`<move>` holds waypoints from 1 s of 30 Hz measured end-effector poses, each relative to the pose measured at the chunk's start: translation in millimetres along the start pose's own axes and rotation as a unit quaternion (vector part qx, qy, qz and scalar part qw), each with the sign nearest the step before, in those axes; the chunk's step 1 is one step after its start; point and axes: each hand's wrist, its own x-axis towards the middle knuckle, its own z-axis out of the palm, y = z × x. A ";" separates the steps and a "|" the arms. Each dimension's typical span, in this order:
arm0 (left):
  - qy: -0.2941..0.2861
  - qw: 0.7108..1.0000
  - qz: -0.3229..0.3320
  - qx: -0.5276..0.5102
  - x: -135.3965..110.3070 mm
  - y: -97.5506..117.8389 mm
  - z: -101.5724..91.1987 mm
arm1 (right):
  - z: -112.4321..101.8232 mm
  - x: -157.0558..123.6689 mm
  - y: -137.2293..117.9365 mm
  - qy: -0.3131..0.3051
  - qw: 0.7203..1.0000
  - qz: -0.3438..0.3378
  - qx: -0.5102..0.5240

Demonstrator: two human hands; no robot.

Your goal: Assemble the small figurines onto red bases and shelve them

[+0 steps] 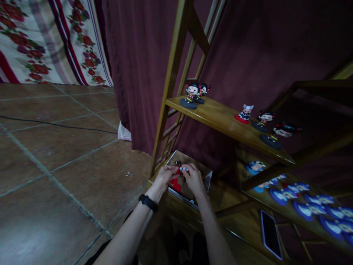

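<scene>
Both my hands meet over a cardboard box [205, 173] on a low wooden shelf. My left hand [165, 176], with a black band on its wrist, and my right hand [194, 179] pinch a small figurine [179, 170] between them. The figurine has a dark head and red parts; most of it is hidden by my fingers. A red base [175, 185] shows just below my hands, inside the box.
The upper shelf [220, 117] holds two figurines [193, 94] at its left end and three more [264, 123] toward the right. Blue figurines [303, 202] lie on a lower shelf. A phone [270, 233] lies on the bottom shelf. Maroon curtain behind, tiled floor left.
</scene>
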 end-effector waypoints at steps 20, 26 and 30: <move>0.021 0.998 -0.056 -0.033 1.3 1.5 3.7 | 5.0 1.8 8.9 0.050 0.982 0.100 0.155; 0.011 0.998 -0.052 -0.041 0.6 -0.3 3.1 | 9.7 2.1 17.7 0.008 0.952 0.166 0.258; 0.010 0.999 -0.042 -0.030 -0.6 -1.9 4.6 | 11.9 1.9 15.6 0.014 0.926 0.195 0.323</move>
